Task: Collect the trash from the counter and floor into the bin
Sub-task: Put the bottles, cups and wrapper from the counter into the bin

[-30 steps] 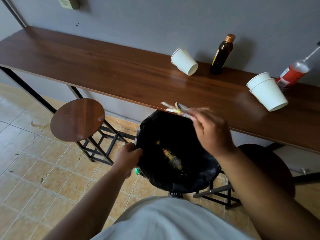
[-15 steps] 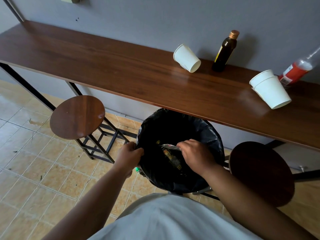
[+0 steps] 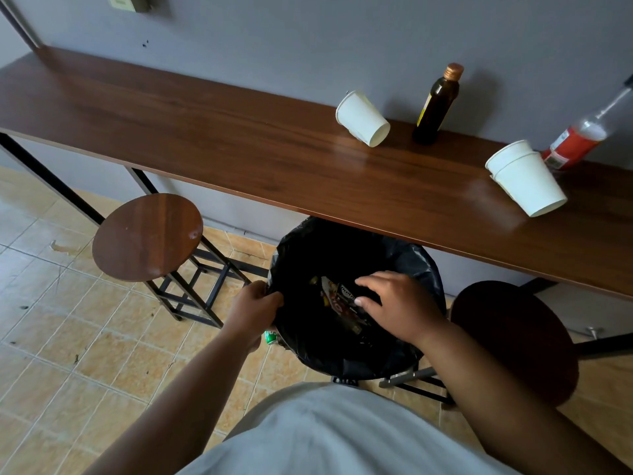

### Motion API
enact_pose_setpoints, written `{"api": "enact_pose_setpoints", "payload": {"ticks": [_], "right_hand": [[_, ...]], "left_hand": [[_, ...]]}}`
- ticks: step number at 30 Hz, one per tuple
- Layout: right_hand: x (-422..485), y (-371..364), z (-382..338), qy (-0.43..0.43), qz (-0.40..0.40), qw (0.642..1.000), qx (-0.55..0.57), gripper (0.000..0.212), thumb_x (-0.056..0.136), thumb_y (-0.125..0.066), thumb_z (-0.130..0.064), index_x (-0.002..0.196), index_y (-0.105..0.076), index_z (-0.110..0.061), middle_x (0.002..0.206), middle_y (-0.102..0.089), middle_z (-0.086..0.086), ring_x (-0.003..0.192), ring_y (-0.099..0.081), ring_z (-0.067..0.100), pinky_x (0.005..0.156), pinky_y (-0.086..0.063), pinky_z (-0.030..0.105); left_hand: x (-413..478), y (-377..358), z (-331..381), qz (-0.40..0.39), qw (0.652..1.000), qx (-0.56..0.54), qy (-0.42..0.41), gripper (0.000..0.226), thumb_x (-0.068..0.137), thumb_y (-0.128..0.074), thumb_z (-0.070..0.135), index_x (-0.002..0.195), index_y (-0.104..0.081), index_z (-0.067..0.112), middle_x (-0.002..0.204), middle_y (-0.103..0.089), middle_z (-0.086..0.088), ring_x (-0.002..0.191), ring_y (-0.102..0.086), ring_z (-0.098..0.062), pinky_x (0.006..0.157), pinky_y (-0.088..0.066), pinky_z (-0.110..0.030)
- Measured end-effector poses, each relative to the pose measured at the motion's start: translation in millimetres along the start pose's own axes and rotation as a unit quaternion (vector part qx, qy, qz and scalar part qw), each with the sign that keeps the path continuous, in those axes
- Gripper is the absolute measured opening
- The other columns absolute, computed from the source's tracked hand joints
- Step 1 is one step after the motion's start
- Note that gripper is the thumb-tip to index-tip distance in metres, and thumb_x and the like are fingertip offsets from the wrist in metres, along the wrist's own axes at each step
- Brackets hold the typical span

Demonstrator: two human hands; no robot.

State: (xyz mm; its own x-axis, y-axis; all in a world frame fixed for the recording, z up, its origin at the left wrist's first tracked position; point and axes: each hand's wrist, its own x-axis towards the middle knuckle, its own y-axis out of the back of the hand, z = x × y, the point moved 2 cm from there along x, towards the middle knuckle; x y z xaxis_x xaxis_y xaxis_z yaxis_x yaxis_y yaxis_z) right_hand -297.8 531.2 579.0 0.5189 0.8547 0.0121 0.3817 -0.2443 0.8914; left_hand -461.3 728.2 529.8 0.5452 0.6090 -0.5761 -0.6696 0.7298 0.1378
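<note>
A bin lined with a black bag [image 3: 404,347] stands under the counter edge. My left hand [image 3: 255,305] grips the bag's left rim. My right hand [image 3: 394,305] hovers over the bin's mouth with fingers spread and nothing in it. Wrappers [image 3: 339,298] and a dark bottle lie inside the bin. On the wooden counter [image 3: 239,149] are a tipped white paper cup [image 3: 363,118], a dark brown bottle [image 3: 436,104], stacked white cups on their side [image 3: 524,178] and a plastic bottle with a red label [image 3: 575,142]. A green item [image 3: 270,337] lies on the floor by the bin.
A round wooden stool [image 3: 147,236] on a black frame stands left of the bin; a darker stool [image 3: 513,341] stands to its right. Tan floor tiles [image 3: 68,337] with small bits of debris spread to the left. A grey wall backs the counter.
My right hand carried the wrappers from above the bin down into it and let them go; its fingers are now spread. My left hand kept hold of the bag rim.
</note>
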Motion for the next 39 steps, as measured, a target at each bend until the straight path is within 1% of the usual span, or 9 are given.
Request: {"api": "enact_pose_setpoints", "payload": {"ticks": [5,9,14,18,24,26,31,36,39], "right_hand": [[4,22,9,0.002,0.057,0.998,0.004,0.040,0.088,-0.066,-0.029,0.124,-0.062,-0.013,0.120,-0.066,0.005,0.111,-0.060,0.021,0.092,-0.049,0.033],[6,54,20,0.001,0.147,0.989,0.008,0.037,0.086,-0.069,-0.024,0.119,-0.066,-0.011,0.116,-0.068,0.008,0.106,-0.064,0.024,0.089,-0.052,0.036],[3,100,49,-0.021,0.291,0.956,-0.034,0.027,0.086,-0.067,-0.027,0.108,-0.069,-0.012,0.102,-0.072,0.005,0.085,-0.066,0.018,0.069,-0.044,0.020],[4,134,86,-0.084,0.365,0.925,-0.066,0.030,0.086,-0.064,-0.029,0.109,-0.067,-0.011,0.105,-0.070,0.012,0.094,-0.063,0.028,0.076,-0.050,0.032],[20,163,144,-0.177,0.370,0.902,-0.135,0.045,0.080,-0.065,-0.023,0.122,-0.057,-0.008,0.126,-0.055,0.019,0.118,-0.045,0.040,0.095,-0.040,0.042],[25,165,160,-0.211,0.351,0.901,-0.143,0.054,0.078,-0.067,-0.025,0.128,-0.052,-0.011,0.130,-0.051,0.019,0.121,-0.042,0.040,0.097,-0.039,0.045],[36,160,186,-0.268,0.300,0.912,-0.076,0.068,0.077,-0.070,-0.019,0.139,-0.042,-0.018,0.141,-0.043,0.018,0.129,-0.039,0.039,0.104,-0.037,0.049],[19,165,172,-0.228,0.358,0.905,-0.029,0.066,0.077,-0.068,-0.030,0.138,-0.041,-0.025,0.136,-0.049,0.013,0.121,-0.048,0.035,0.095,-0.046,0.049],[4,161,133,-0.155,0.367,0.916,0.046,0.070,0.075,-0.068,-0.039,0.138,-0.040,-0.026,0.137,-0.051,0.007,0.121,-0.050,0.022,0.098,-0.044,0.036]], "left_hand": [[-4,-6,5,-0.001,1.000,0.005,-0.004,0.014,0.088,-0.057,0.002,0.100,-0.064,0.004,0.094,-0.071,-0.022,0.079,-0.073,-0.033,0.061,-0.058,-0.037],[-7,-15,8,-0.006,1.000,0.009,-0.003,0.016,0.089,-0.057,0.000,0.103,-0.063,0.002,0.095,-0.071,-0.023,0.080,-0.073,-0.034,0.059,-0.057,-0.035],[-2,-27,6,-0.024,1.000,0.015,-0.007,0.020,0.087,-0.057,-0.001,0.107,-0.064,0.000,0.097,-0.072,-0.024,0.084,-0.072,-0.037,0.069,-0.059,-0.044],[3,-40,5,-0.007,0.999,0.031,-0.018,0.012,0.082,-0.059,-0.002,0.090,-0.066,0.000,0.086,-0.070,-0.029,0.072,-0.070,-0.035,0.065,-0.057,-0.044],[2,-64,8,-0.019,0.999,0.038,-0.028,0.013,0.081,-0.057,-0.005,0.083,-0.067,0.003,0.067,-0.070,-0.011,0.061,-0.067,-0.026,0.059,-0.054,-0.040],[2,-70,8,-0.026,0.999,0.038,-0.025,0.013,0.082,-0.056,-0.005,0.087,-0.067,0.002,0.072,-0.071,-0.015,0.063,-0.068,-0.027,0.060,-0.053,-0.041],[1,-80,15,-0.035,0.998,0.046,-0.037,0.014,0.081,-0.058,-0.002,0.092,-0.066,0.000,0.096,-0.069,-0.034,0.084,-0.069,-0.047,0.073,-0.056,-0.060],[0,-84,17,-0.054,0.997,0.042,-0.036,0.017,0.085,-0.057,-0.003,0.096,-0.066,0.007,0.092,-0.073,-0.024,0.078,-0.073,-0.036,0.067,-0.060,-0.045],[2,-85,14,-0.056,0.997,0.047,-0.038,0.016,0.084,-0.058,0.000,0.095,-0.066,0.009,0.090,-0.074,-0.021,0.078,-0.073,-0.035,0.068,-0.061,-0.047]]}}
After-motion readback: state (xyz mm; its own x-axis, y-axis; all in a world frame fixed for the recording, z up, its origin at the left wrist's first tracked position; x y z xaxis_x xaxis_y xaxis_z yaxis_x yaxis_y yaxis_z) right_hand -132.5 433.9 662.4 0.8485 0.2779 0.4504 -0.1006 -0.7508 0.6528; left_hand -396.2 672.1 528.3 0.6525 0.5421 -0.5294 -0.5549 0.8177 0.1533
